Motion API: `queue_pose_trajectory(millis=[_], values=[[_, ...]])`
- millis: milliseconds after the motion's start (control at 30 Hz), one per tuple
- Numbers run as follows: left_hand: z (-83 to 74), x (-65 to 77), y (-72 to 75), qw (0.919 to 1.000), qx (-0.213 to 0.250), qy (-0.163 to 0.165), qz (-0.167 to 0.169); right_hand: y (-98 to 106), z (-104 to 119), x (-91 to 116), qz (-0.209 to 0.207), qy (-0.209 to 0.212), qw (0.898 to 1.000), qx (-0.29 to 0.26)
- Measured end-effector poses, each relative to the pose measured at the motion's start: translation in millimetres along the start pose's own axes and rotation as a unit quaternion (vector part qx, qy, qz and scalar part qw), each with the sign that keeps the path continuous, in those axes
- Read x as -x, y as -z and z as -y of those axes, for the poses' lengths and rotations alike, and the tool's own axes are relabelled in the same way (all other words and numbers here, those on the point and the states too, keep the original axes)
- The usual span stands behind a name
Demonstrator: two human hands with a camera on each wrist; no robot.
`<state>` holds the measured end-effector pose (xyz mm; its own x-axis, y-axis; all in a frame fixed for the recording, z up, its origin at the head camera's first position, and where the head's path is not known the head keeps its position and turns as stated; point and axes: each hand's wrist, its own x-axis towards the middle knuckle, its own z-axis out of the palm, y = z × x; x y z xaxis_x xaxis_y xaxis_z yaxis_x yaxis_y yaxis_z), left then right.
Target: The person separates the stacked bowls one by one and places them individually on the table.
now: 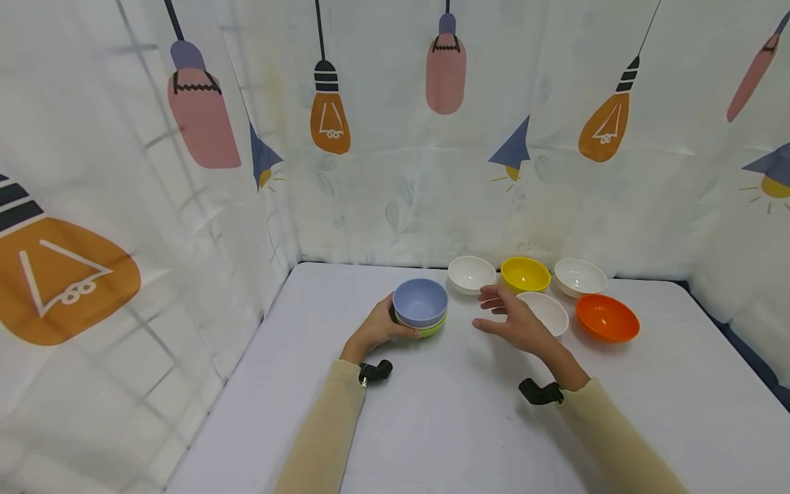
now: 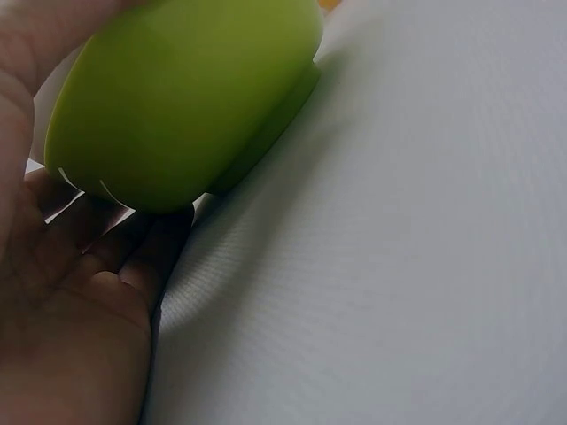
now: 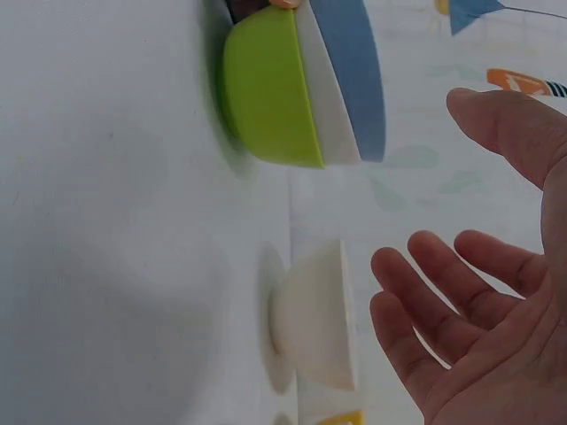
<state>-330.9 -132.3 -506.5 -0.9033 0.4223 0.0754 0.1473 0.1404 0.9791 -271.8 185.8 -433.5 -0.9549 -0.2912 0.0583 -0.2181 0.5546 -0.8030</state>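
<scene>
A stack of bowls stands on the table at the centre of the head view. A blue bowl [image 1: 421,302] is on top, a white bowl [image 3: 330,88] in the middle and a green bowl [image 2: 186,97] at the bottom. My left hand [image 1: 378,328] grips the stack from its left side, thumb along the front and fingers round the far side. To the right of the stack, my right hand [image 1: 517,324] hovers with fingers spread and nothing in them. It partly covers a white bowl [image 1: 546,312] behind it.
Along the table's back edge stand a white bowl [image 1: 472,273], a yellow bowl [image 1: 525,274] and another white bowl [image 1: 580,276]. An orange bowl [image 1: 607,318] sits in front of them at the right. A printed curtain [image 1: 382,199] hangs behind the white table [image 1: 432,425].
</scene>
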Motion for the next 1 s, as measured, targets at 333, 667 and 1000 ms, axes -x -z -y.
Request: queue_pose_trajectory(millis=[333, 667, 1000], values=[[1.9, -0.9, -0.2, 0.9999, 0.006, -0.01, 0.004, -35, 8, -35, 0.046, 0.028, 0.998, -0.018], [3.6, -2.6, 0.6, 0.9999, -0.008, -0.012, -0.003, -44, 10, -55, 0.067, 0.033, 0.997, -0.023], [7.9, -3.3, 1.8, 0.9997, -0.024, -0.007, -0.007, -47, 15, -69, 0.105, 0.036, 0.994, -0.017]])
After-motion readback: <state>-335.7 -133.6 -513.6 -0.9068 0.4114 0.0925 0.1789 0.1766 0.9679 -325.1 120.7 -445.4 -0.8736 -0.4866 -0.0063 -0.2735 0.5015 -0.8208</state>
